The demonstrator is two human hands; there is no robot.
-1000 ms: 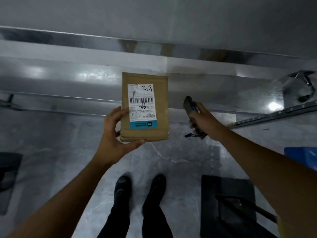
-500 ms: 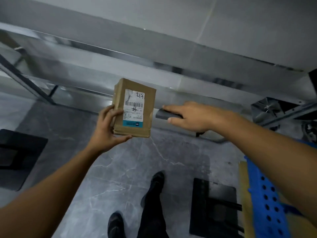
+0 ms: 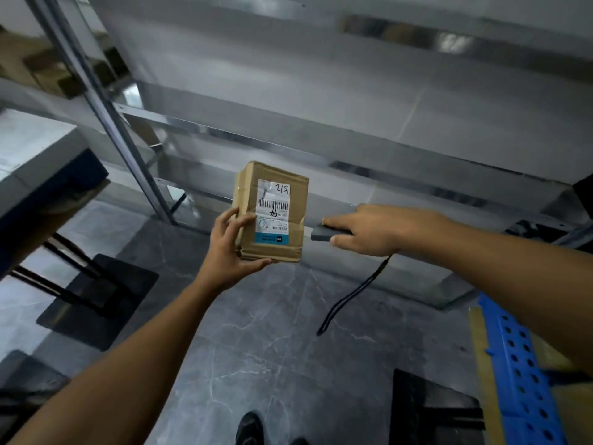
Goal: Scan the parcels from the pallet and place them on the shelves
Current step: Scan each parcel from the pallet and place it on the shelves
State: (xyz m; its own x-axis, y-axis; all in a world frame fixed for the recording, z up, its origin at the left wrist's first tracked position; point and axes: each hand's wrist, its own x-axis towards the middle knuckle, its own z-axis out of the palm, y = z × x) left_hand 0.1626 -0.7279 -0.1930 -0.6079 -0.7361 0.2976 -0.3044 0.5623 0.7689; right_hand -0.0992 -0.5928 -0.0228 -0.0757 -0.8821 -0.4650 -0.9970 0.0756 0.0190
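A small brown cardboard parcel [image 3: 272,191] with a white barcode label and a blue strip faces me at mid frame. My left hand [image 3: 226,250] grips it from below and at its left edge, fingers curled round the side. My right hand [image 3: 369,229] holds a dark grey handheld scanner [image 3: 324,234], its front end pointing left at the parcel, a few centimetres from the box's right side. A black wrist strap [image 3: 349,298] hangs from the scanner. Behind stand metal shelves [image 3: 288,149], their boards shiny and bare here.
A blue perforated pallet [image 3: 519,370] with cardboard on it lies at the lower right. A slanted metal shelf upright [image 3: 106,104] rises at the left, with a table edge [image 3: 48,194] and black stand bases [image 3: 96,300] beside it. My shoes [image 3: 250,428] show on the grey marble floor.
The view has swung left and the shelf upright has come into frame. Parcel and scanner stay close together; the scanner's strap now hangs in plain view.
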